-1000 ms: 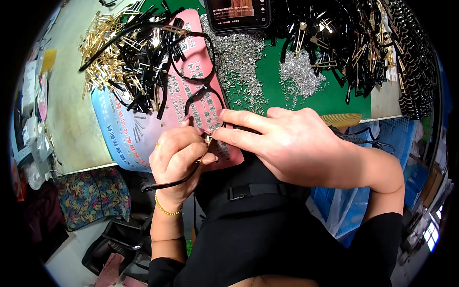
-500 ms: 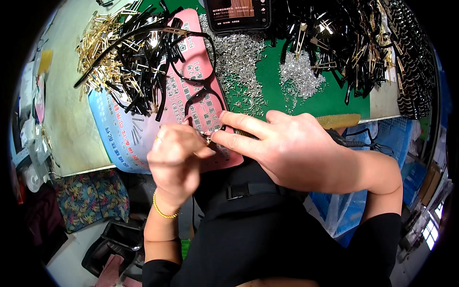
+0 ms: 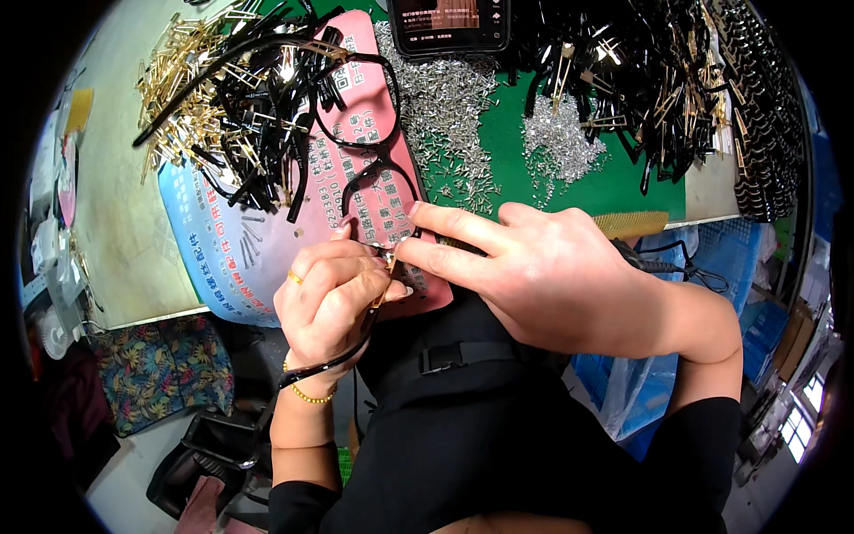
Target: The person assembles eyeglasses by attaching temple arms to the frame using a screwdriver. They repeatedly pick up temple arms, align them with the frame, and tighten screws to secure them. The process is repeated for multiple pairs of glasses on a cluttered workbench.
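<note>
A black eyeglass frame (image 3: 398,107) lies on a pink and blue printed sheet (image 3: 311,191), one black temple arm (image 3: 200,84) stretching from its far end to the left. Its near rim (image 3: 389,169) runs down to my fingertips. Another black temple arm (image 3: 331,363) with a gold hinge end is pinched in my left hand (image 3: 325,298), the hinge meeting the frame's near corner. My right hand (image 3: 551,276) grips that corner, index and middle fingers stretched along the rim. Its thumb is hidden. Something dark shows between those two fingers, its kind unclear.
Loose black and gold temple arms (image 3: 258,133) are heaped at the left, more (image 3: 658,98) at the right. Small silver screws (image 3: 445,116) and a paler pile of tiny parts (image 3: 562,138) lie on the green mat (image 3: 507,133). A phone (image 3: 449,27) stands at the back.
My left hand has turned and come closer to the frame's corner. A black temple arm now shows clearly in it, lying across the wrist. My right hand has hardly moved.
</note>
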{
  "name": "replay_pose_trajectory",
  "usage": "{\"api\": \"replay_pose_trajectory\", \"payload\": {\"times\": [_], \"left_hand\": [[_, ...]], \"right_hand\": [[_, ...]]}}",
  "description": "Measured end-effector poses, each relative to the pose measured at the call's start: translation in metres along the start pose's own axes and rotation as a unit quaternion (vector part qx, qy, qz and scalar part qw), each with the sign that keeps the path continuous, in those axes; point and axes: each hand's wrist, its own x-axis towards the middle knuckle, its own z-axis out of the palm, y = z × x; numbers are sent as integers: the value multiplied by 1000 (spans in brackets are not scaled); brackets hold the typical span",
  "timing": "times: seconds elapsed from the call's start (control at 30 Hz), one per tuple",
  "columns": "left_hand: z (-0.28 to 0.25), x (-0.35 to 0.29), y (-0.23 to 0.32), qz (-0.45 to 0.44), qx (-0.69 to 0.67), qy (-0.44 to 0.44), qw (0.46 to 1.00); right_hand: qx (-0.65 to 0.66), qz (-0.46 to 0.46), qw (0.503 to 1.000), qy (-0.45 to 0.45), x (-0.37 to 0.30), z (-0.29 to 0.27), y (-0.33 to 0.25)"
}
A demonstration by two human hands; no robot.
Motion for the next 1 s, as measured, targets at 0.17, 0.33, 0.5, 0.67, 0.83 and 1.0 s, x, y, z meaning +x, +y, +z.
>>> {"api": "replay_pose_trajectory", "payload": {"times": [0.17, 0.33, 0.5, 0.67, 0.83, 1.0], "left_hand": [[-3, 4, 2, 10, 8, -15, 1000], [-3, 2, 2, 4, 6, -11, 1000], [1, -4, 0, -10, 1, 3, 1000], [2, -6, -1, -7, 4, 6, 1000], [3, 1, -2, 39, 33, 28, 998], [6, 3, -4, 45, 13, 34, 998]], "right_hand": [[23, -3, 1000, -15, 1, -3, 1], [-2, 4, 1000, -25, 1, -3, -1], [-3, -3, 1000, -21, 1, -1, 2], [-18, 1, 1000, -7, 3, 0, -1], [-178, -37, 981, 62, 5, 17, 0], [-254, -57, 956, 136, 6, 28, 5]]}}
